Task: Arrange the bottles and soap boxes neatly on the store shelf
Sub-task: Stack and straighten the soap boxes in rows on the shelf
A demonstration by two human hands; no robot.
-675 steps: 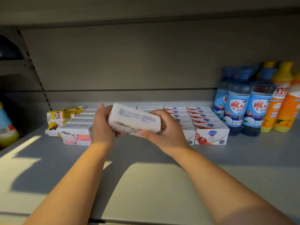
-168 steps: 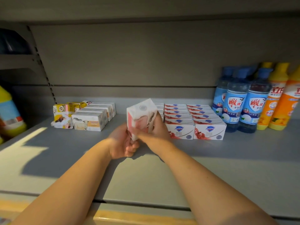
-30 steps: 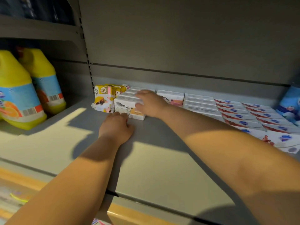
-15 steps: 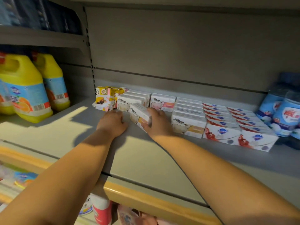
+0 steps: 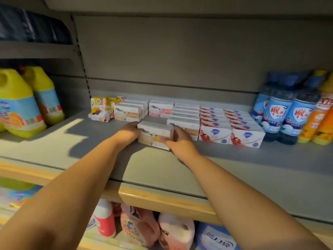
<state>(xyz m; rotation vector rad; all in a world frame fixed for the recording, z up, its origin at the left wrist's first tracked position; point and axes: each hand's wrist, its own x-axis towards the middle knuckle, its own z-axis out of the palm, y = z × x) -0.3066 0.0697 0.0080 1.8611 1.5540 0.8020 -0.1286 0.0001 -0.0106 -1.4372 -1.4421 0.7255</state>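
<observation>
shelf [image 5: 234, 168]: grey board with a tan front lip, stock along the back edge, front half bare.
jugs [image 5: 16, 105]: two yellow, on the next bay past the shelf's left edge, one behind the other.
lower goods [image 5: 140, 226]: bottles and bags under the front lip, blurred.
blue bottles [image 5: 281, 112]: upright cluster near the back-right corner, touching each other.
orange bottles [image 5: 320, 120]: upright, just beside the blue ones, at the right edge.
red boxes [image 5: 230, 123]: two tidy rows running front to back, just left of the blue bottles.
white row [image 5: 185, 116]: one row touching the red boxes' left side.
left row [image 5: 130, 110]: white boxes near the back-left corner.
yellow packs [image 5: 100, 109]: touching the left row's left side, front one skewed.
pink box [image 5: 161, 109]: at the back edge, between left row and white row.
held box [image 5: 155, 135]: white-orange, in front of the pink box, just left of the white row's front box, slightly skewed. Can't tell if it sits on the shelf.
left hand [image 5: 128, 131]: fingers curled onto the held box's left end.
right hand [image 5: 180, 139]: fingers wrapped round its right end, thumb on the front face.
</observation>
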